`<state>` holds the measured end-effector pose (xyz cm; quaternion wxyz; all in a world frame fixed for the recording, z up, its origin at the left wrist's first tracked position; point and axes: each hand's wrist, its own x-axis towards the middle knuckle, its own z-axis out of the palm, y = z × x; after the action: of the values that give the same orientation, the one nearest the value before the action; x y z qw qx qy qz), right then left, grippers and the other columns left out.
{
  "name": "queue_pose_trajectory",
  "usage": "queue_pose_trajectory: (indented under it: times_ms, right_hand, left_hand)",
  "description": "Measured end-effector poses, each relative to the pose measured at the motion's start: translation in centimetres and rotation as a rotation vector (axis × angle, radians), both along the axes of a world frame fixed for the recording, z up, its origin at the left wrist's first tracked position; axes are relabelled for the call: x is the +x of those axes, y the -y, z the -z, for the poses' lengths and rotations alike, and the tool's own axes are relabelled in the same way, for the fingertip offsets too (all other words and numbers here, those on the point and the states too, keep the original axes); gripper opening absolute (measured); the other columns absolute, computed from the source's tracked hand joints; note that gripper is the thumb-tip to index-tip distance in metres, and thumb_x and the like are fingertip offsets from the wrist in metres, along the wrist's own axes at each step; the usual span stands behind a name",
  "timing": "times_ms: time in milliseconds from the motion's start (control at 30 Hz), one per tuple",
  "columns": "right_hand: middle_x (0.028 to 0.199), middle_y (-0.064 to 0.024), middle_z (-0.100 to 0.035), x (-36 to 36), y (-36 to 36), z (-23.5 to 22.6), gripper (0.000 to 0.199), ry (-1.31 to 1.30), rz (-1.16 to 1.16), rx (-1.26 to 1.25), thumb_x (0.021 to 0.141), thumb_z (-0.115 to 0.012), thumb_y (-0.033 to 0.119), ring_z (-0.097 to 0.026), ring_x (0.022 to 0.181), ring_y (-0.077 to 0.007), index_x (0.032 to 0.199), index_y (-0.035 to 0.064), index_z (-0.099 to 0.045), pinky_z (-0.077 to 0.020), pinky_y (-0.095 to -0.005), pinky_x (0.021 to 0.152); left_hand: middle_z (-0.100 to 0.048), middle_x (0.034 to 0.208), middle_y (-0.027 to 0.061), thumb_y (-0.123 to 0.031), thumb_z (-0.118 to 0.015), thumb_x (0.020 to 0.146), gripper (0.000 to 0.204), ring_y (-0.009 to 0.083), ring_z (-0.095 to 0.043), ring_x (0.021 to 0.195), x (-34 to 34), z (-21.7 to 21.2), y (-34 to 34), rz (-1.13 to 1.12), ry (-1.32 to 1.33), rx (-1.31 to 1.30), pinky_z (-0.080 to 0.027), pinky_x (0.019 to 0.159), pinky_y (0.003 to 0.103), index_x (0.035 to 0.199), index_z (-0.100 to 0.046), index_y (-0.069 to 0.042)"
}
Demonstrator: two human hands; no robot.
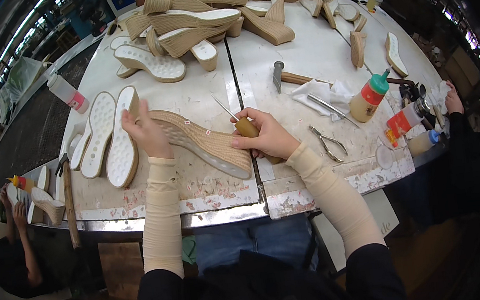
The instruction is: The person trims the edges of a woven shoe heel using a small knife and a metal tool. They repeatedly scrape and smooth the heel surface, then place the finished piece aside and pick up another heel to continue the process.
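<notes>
A jute-wrapped wedge sole [203, 142] lies on its side on the white worktable [185, 96], its clear bottom toward me. My left hand [145, 133] grips the sole's far end near the toe. My right hand [265, 135] holds an awl with a wooden handle [246, 127], its thin metal spike pointing up and to the left, just above the sole's heel end. Cream sleeves cover both my forearms.
Two white-bottomed soles [110, 139] lie to the left of my hand. A heap of wedge soles [200, 20] fills the table's far side. A hammer [288, 77], pliers [328, 142], a white cloth and glue bottles [368, 97] lie right. Other people's hands show at both sides.
</notes>
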<state>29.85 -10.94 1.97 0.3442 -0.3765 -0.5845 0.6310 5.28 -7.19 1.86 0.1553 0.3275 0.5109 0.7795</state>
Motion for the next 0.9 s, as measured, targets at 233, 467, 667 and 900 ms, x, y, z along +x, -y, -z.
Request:
queue_pose_trajectory:
  times_ms: [233,467,667,900]
  right_hand:
    - [0.089,-0.0055,-0.062,-0.3,0.5,0.4,0.051,-0.026,0.051,0.077,0.078,-0.081,0.019,-0.054,0.058,-0.0057,0.116,0.0026,-0.051,-0.0456,-0.0204,0.046]
    - [0.087,-0.0060,-0.062,-1.1,1.2,0.5,0.045,-0.071,0.169,0.077,0.085,-0.074,0.020,-0.053,0.051,-0.0063,0.119,0.0029,-0.052,-0.0445,-0.0209,0.043]
    - [0.082,-0.0035,-0.060,-0.9,0.9,0.3,0.044,-0.033,0.334,0.009,0.094,-0.062,0.026,-0.052,0.050,-0.0053,0.127,0.0002,-0.050,-0.0427,-0.0194,0.043]
    - [0.081,-0.0038,-0.057,-2.1,4.0,-1.7,0.048,-0.039,0.221,0.093,0.102,-0.048,0.020,-0.051,0.055,-0.0064,0.146,0.0054,-0.038,-0.0437,-0.0205,0.049]
  left_hand:
    - [-0.059,0.105,0.0053,-0.050,-0.053,0.095,0.051,0.0135,-0.057,0.097,-0.8,0.1,-0.7,0.429,0.544,-0.057,-0.046,0.086,0.029,0.117,-0.056,-0.004]
    - [-0.054,0.071,0.0018,-0.053,-0.051,0.092,0.043,0.0156,-0.055,0.063,-0.9,-0.6,-5.7,0.356,0.488,0.046,-0.047,0.060,0.031,0.078,-0.050,-0.012]
    - [-0.051,0.062,0.0058,-0.060,-0.048,0.088,0.049,0.0190,-0.051,0.051,-2.5,-1.9,-3.9,0.476,0.519,0.044,-0.046,0.050,0.033,0.075,-0.048,-0.013]
    - [-0.049,0.062,0.0053,-0.058,-0.047,0.089,0.047,0.0177,-0.049,0.049,-4.0,-3.6,-2.6,0.514,0.575,0.114,-0.042,0.047,0.030,0.081,-0.049,-0.012]
